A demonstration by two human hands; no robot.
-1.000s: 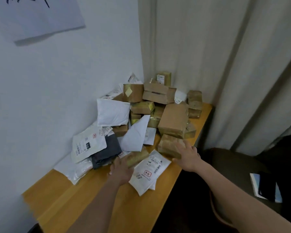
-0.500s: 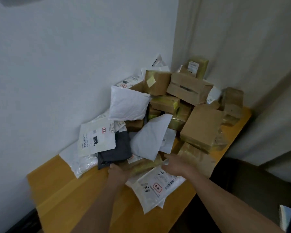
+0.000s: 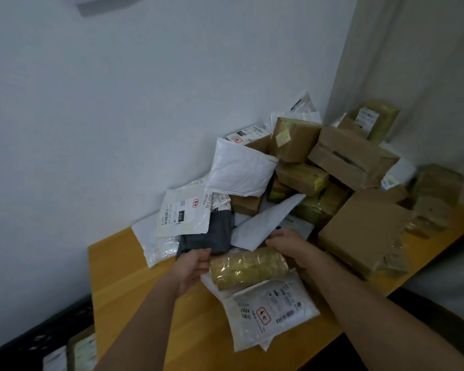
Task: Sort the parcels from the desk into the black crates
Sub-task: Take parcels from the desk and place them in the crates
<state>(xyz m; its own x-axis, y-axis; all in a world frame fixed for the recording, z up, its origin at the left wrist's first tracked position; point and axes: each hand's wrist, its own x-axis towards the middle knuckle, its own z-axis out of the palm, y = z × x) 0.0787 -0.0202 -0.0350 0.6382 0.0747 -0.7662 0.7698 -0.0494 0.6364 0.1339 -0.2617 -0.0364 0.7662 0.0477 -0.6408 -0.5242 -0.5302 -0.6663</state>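
Note:
A long brown parcel wrapped in clear tape (image 3: 248, 267) is held just above the wooden desk (image 3: 134, 285), between both hands. My left hand (image 3: 192, 271) grips its left end, and my right hand (image 3: 289, 245) grips its far right end. Under it lies a white mailer bag with a label (image 3: 271, 314). Behind stands a heap of parcels: a dark grey bag (image 3: 212, 234), white mailers (image 3: 239, 170) and brown cardboard boxes (image 3: 364, 228). A black crate (image 3: 35, 341) with parcels inside shows at the lower left, beside the desk.
A white wall runs along the left of the desk and a pale curtain (image 3: 418, 62) hangs at the back right. The parcel heap fills the desk's far corner up to its right edge. Bare desk top lies at the near left.
Both hands have closed on the taped brown parcel and drawn it out of the heap towards me. The view has swung left, and the black crate has come into sight.

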